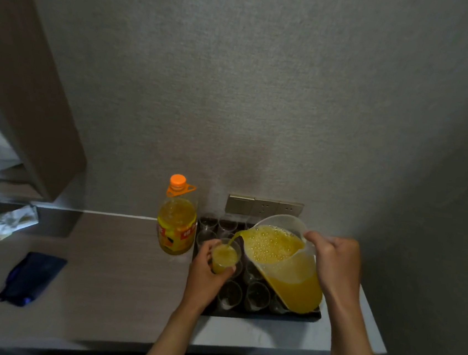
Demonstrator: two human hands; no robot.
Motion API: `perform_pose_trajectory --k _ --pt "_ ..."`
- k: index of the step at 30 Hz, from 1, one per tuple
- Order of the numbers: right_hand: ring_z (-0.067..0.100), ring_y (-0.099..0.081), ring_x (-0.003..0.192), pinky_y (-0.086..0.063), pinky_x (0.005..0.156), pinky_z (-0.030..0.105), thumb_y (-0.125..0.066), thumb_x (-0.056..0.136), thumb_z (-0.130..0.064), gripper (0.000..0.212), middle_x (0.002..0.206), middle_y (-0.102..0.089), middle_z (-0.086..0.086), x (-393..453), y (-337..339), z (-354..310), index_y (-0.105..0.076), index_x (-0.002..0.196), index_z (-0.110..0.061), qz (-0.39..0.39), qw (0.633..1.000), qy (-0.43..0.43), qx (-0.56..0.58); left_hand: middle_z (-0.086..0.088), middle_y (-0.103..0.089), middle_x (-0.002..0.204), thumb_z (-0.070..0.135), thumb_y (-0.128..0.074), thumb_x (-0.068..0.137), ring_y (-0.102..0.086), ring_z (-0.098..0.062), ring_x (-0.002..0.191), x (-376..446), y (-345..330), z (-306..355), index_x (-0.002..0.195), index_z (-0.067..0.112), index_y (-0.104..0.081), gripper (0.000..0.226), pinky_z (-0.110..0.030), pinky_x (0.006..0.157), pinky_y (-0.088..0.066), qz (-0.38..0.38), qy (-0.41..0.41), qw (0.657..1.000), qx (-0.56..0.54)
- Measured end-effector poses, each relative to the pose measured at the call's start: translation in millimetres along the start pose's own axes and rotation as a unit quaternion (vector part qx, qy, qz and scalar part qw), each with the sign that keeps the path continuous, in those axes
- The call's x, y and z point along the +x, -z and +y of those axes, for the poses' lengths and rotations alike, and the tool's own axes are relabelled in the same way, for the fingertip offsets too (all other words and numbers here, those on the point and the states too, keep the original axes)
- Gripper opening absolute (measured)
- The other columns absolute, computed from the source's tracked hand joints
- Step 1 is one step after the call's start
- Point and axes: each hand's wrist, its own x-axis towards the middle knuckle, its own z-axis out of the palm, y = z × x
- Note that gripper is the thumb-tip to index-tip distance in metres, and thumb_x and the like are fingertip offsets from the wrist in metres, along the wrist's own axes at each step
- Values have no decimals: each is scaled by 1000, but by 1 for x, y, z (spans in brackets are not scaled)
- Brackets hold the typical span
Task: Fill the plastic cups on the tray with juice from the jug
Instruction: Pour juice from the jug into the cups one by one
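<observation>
We note the right hand (333, 263) curled round the handle side of the clear plastic jug (281, 264), which is tilted spout-down to the left over the dark tray (278, 317). A thin stream of orange juice runs from the spout into a clear plastic cup (225, 258), gripped by the fingers and thumb of the left hand (205, 275) and held above the tray's left part. The cup appears roughly two-thirds full, though the dim light makes this uncertain. The empty cups (229, 294) stand in rows on the tray, close together. The tray sits near the counter (118, 275) front edge, its back against the wall below a socket plate (264, 207). A juice bottle (176, 223) stands just beside the tray's left edge. Open counter lies to the left, with a dark blue pouch (33, 279) and crumpled wrappers (0, 222) well apart.
</observation>
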Motion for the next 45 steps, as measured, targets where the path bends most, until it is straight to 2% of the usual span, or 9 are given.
perform_pose_trajectory --k 5,17,26,32,36,38,41,45 --pt "18 -33 45 -32 57 33 -74 89 -29 62 36 -33 -10 -2 1 0 -44 37 -18 0 1000 -2 -7 13 -71 114 10 -87 74 -66 -1 108 0 0 -1 120 36 -57 60 -24 89 -56 3 -2 1000 6" --pt "18 -32 45 -31 58 32 -73 91 -26 59 35 -32 -10 -5 3 -1 -44 40 -19 -6 1000 -3 7 12 -71 115 7 -87 75 -66 1 107 -2 -1 -3 120 33 -57 60 -20 87 -56 7 2 1000 7" --pt "19 -34 47 -32 59 35 -72 91 -27 60 36 -33 -10 -7 2 -2 -44 39 -20 -5 1000 -8 20 16 -72 111 9 -88 73 -67 -1 107 -3 -1 -4 119 32 -57 60 -30 93 -57 14 -2 1000 0" --pt "22 -43 53 -39 61 40 -72 91 -29 49 42 -44 -6 -4 -5 10 -60 48 -9 -10 998 -15 56 16 -72 111 10 -88 73 -67 -3 107 -2 -1 -5 117 36 -57 60 -39 94 -58 20 -8 1000 3" --pt "23 -47 54 -40 62 38 -71 92 -23 49 42 -50 -8 -4 -10 13 -65 44 -28 -6 997 -11 83 16 -71 114 12 -87 75 -66 -3 110 -4 2 -2 122 38 -57 63 -37 94 -58 18 -16 1000 -2" --pt "26 -52 56 -45 63 42 -71 91 -26 43 45 -55 -2 -5 -14 15 -68 48 -25 -6 994 -17 104 17 -70 116 10 -87 76 -66 -1 111 -4 4 -2 129 37 -55 68 -32 94 -58 21 -16 1000 -2" --pt "27 -52 55 -48 61 47 -71 88 -27 41 54 -58 16 -7 -17 17 -66 51 -9 7 989 -34 145 16 -68 123 10 -88 75 -65 -3 114 -3 9 -5 137 36 -51 78 -31 94 -57 21 -12 1000 5" --pt "24 -48 53 -41 59 36 -71 91 -14 43 52 -53 13 -8 -20 17 -65 49 -11 26 979 -43 199 17 -68 118 13 -88 73 -65 -2 110 -4 18 -12 129 41 -53 72 -32 92 -57 34 -11 998 46"
